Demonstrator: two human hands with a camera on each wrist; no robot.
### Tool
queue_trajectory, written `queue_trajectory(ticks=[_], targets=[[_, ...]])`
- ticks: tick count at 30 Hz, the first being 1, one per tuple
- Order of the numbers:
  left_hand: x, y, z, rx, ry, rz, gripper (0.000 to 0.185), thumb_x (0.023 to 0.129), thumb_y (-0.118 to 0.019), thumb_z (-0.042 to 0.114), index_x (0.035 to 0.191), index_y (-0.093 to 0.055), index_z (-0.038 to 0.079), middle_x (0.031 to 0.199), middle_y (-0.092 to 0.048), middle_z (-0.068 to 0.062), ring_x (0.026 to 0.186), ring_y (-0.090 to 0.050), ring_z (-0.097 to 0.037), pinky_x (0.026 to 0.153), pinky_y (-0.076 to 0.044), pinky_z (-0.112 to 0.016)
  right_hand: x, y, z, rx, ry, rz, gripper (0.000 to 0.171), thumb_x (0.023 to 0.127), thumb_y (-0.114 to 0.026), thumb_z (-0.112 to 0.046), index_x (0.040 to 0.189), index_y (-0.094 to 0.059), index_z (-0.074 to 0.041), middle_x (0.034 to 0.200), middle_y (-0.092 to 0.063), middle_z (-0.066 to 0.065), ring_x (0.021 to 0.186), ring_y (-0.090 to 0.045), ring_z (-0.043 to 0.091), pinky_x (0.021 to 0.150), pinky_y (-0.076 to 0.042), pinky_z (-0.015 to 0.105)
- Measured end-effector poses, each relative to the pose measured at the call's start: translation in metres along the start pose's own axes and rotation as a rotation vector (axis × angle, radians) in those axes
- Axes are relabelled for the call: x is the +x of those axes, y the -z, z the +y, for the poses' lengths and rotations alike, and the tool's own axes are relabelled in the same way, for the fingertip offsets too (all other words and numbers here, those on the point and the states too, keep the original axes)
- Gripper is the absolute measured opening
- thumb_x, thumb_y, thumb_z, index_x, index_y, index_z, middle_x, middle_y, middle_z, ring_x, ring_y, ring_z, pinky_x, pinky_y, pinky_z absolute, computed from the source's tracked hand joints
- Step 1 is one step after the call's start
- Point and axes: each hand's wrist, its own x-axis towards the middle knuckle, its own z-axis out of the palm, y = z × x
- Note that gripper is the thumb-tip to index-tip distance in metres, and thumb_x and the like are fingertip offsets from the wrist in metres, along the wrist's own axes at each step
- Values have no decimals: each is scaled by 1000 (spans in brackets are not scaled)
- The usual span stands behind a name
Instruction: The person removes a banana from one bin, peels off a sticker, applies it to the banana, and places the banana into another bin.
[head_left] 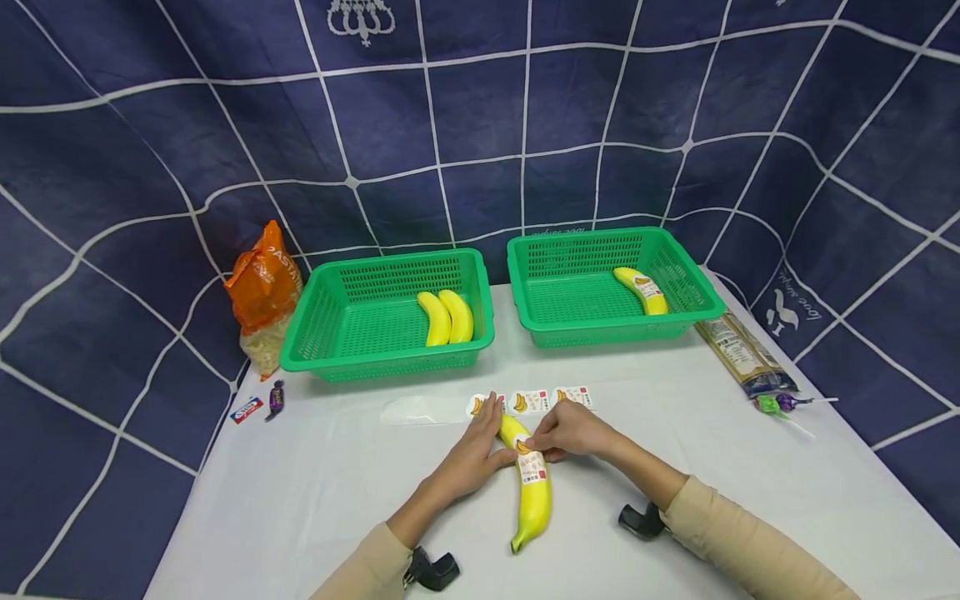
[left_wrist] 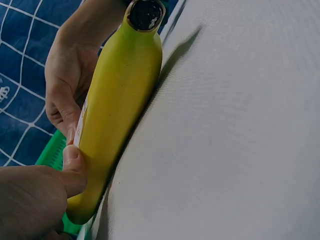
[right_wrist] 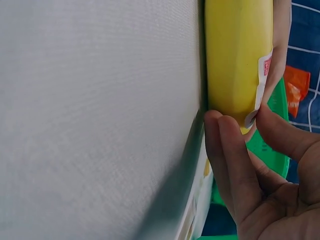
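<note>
A yellow banana [head_left: 534,504] lies on the table, its stem end toward me. A white sticker [head_left: 532,468] with a banana picture and print runs along its upper face. My left hand [head_left: 474,450] lies along the banana's left side, fingers straight, its thumb pressing beside the sticker. From the right, my right hand [head_left: 573,429] pinches the banana at the sticker's far end, thumb on the sticker and fingertips [right_wrist: 230,125] against the banana's side. In the right wrist view the sticker's end curls slightly up by the thumb.
Behind are two green baskets: the left one [head_left: 390,367] holds two bananas, the right one [head_left: 607,335] a stickered banana. More stickers [head_left: 531,402] lie on a backing strip [head_left: 408,410]. Candies [head_left: 275,400] and an orange pasta bag [head_left: 264,287] stand left; a packet [head_left: 746,350] and lollipops [head_left: 780,404] right.
</note>
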Motion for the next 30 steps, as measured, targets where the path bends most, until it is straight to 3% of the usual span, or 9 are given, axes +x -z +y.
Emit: queue_trajectory(ticks=[6, 14, 30], targets=[[-8, 3, 5, -62, 16, 13, 95, 91, -60, 53, 157, -10, 7, 166, -3, -9, 152, -9, -28, 121, -20, -51, 0, -1, 1, 29, -5, 6, 22, 82, -78, -27, 80, -78, -5, 66, -72, 4, 53, -61, 7, 55, -57, 27], [-18, -1, 14, -48, 45, -92, 120, 74, -73, 63, 157, -7, 6, 165, 5, -9, 153, -6, -28, 121, -22, -51, 1, -4, 5, 43, -16, 21, 20, 82, -79, -27, 79, -78, -7, 63, -70, 2, 52, -61, 7, 55, -57, 25], [-20, 1, 12, -42, 50, -130, 120, 76, -69, 68, 157, -4, 9, 166, 6, -6, 153, -8, -25, 120, -26, -51, 1, -6, 4, 57, -39, 37, 22, 81, -79, -30, 79, -78, -8, 62, -69, 0, 53, -61, 8, 56, -57, 26]])
